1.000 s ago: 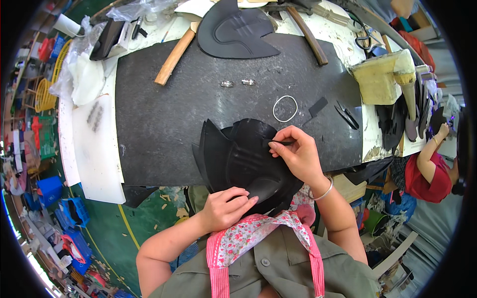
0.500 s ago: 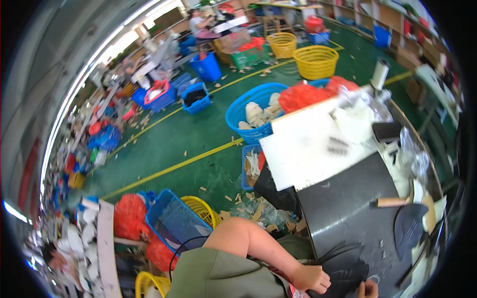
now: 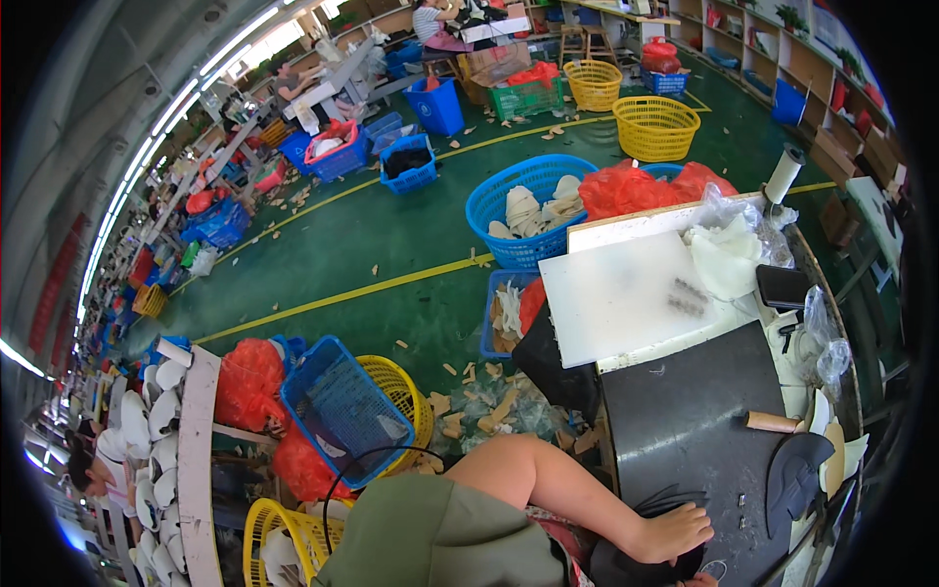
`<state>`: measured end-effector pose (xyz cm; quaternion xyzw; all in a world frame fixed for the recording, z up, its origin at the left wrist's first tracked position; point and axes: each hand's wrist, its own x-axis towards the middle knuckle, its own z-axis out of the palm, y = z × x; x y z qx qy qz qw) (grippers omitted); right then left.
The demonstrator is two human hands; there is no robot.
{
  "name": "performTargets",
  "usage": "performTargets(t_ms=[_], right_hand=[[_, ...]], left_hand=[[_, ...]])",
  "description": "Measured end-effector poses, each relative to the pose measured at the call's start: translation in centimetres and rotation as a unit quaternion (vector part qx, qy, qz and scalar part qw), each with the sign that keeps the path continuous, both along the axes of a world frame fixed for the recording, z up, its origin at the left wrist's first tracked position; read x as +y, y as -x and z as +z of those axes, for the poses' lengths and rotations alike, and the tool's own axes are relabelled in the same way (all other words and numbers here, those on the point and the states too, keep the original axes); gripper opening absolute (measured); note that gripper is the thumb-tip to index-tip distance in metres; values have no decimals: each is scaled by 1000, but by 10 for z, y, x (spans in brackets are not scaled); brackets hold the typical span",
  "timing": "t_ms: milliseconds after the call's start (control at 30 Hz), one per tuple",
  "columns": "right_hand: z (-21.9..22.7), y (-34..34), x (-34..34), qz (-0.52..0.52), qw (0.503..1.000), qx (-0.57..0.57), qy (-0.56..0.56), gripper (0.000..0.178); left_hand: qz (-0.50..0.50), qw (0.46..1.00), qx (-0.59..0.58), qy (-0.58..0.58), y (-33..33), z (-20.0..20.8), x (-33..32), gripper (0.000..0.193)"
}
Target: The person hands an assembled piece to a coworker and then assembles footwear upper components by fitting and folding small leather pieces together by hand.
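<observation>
My left hand (image 3: pixel 675 533) lies over a stack of thin black cut pieces (image 3: pixel 673 500) at the near edge of the dark table mat (image 3: pixel 690 411). Its fingers are bent and pressed together on the black material. Only a small part of my right hand (image 3: pixel 701 580) shows at the lower edge, close to the left fingers. A thin pale loop (image 3: pixel 718 565) is beside it; whether the hand holds it cannot be made out. To the right on the mat are a dark curved piece (image 3: pixel 794 474) and a wooden handle (image 3: pixel 773 422).
A white board (image 3: pixel 621 293), a black flat case (image 3: pixel 782 287) and a thread spool (image 3: pixel 784 174) occupy the table's far part. Beyond stands a blue basket (image 3: pixel 528 252) of pale pieces. A blue crate (image 3: pixel 342 416) and a yellow basket (image 3: pixel 416 391) are left; scraps litter the green floor.
The view has shifted, with the scene sitting differently in the picture. My left hand has moved further over the black pieces. Less of my right hand shows at the lower edge.
</observation>
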<state>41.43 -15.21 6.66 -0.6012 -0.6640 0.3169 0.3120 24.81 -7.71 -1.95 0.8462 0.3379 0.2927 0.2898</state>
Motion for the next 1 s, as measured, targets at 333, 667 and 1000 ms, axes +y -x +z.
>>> performTargets(t_ms=[333, 667, 1000], right_hand=[[11, 16, 31, -43, 998, 44, 7, 19], [26, 3, 13, -60, 996, 73, 7, 13], [23, 6, 7, -10, 999, 29, -21, 14]], left_hand=[[-102, 990, 98, 22, 46, 66, 48, 36], [-225, 966, 28, 127, 25, 84, 52, 50], [-259, 958, 23, 122, 20, 83, 43, 50]])
